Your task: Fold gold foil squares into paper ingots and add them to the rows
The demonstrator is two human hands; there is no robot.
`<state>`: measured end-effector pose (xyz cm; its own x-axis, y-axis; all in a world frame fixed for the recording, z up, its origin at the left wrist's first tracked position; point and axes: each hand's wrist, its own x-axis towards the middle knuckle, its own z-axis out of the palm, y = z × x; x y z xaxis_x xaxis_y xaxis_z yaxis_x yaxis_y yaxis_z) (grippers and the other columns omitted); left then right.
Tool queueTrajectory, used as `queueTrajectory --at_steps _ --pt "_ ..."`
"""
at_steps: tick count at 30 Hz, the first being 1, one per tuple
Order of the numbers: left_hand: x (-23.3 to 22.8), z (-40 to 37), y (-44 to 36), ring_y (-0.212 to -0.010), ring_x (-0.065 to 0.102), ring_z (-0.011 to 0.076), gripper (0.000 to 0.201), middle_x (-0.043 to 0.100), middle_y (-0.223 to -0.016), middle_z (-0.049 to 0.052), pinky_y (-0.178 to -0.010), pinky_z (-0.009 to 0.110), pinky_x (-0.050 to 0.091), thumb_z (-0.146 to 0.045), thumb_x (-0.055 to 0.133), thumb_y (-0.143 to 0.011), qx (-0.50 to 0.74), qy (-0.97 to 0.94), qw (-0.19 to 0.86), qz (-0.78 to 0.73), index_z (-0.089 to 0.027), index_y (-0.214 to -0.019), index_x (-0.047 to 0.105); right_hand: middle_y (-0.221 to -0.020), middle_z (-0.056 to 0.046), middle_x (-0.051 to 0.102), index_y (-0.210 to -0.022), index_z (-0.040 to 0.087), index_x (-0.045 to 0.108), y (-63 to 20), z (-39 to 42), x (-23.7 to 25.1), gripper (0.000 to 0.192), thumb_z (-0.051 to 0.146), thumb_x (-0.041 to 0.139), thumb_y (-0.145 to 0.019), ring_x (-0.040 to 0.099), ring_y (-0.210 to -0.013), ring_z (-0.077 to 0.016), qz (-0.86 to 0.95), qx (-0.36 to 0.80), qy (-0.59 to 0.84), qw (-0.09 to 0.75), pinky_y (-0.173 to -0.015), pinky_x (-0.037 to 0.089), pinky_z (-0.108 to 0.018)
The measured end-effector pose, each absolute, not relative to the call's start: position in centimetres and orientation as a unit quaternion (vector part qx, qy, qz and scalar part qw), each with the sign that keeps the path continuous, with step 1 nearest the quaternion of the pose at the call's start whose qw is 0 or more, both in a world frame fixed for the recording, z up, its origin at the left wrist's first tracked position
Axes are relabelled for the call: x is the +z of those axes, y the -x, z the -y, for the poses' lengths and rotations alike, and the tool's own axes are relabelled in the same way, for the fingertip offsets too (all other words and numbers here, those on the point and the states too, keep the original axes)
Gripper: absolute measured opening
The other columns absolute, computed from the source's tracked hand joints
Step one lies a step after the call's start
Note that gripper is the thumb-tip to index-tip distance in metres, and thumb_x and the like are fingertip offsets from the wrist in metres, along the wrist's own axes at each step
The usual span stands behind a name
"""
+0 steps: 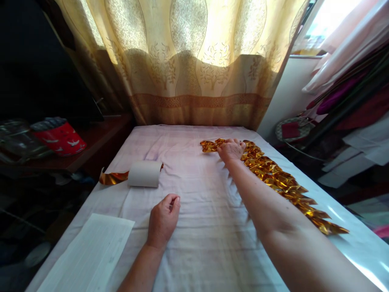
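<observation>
My right hand (231, 150) is stretched far across the table and rests on the far end of a long row of folded gold foil pieces (282, 178) that runs along the right side of the white cloth (197, 194). Its fingers press down on the foil there. My left hand (164, 219) lies near the front on the cloth, fingers curled loosely, with nothing visible in it. A roll of gold foil ribbon (144, 173), white on its outer side, lies to the left with a gold tail hanging off the table edge.
A sheet of white paper (91, 251) lies at the front left corner. A patterned curtain (188, 61) hangs behind the table. A dark side shelf at left holds a red packet (62, 138). Rolls of coloured paper and sheets lean at the right.
</observation>
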<state>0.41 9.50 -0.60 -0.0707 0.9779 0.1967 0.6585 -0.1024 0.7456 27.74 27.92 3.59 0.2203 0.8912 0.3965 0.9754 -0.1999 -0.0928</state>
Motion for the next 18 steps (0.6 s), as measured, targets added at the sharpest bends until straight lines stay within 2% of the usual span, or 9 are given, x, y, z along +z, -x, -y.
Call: queueTrajectory --at_steps 10,18 --pt "-0.5 -9.4 -0.4 -0.058 0.064 0.0145 0.028 0.071 -0.066 -0.001 -0.057 0.023 0.043 -0.042 0.046 -0.089 0.359 -0.644 0.220 -0.639 -0.024 -0.083 0.067 -0.110 -0.012 0.068 -0.089 0.022 0.078 -28.0 -28.6 2.6 0.024 0.029 0.055 -0.086 0.042 -0.108 -0.0305 0.600 -0.119 0.780 0.133 -0.093 0.021 -0.049" --pt "-0.6 -9.6 -0.3 -0.054 0.062 0.0137 0.031 0.067 -0.063 -0.001 -0.054 0.023 0.046 -0.046 0.048 -0.087 0.422 -0.606 0.260 -0.622 -0.022 -0.081 0.066 -0.115 -0.013 0.069 -0.094 0.020 0.078 -25.7 -27.1 4.1 0.029 0.021 0.049 -0.091 0.045 -0.113 -0.0312 0.675 -0.088 0.713 0.168 -0.092 0.027 -0.046"
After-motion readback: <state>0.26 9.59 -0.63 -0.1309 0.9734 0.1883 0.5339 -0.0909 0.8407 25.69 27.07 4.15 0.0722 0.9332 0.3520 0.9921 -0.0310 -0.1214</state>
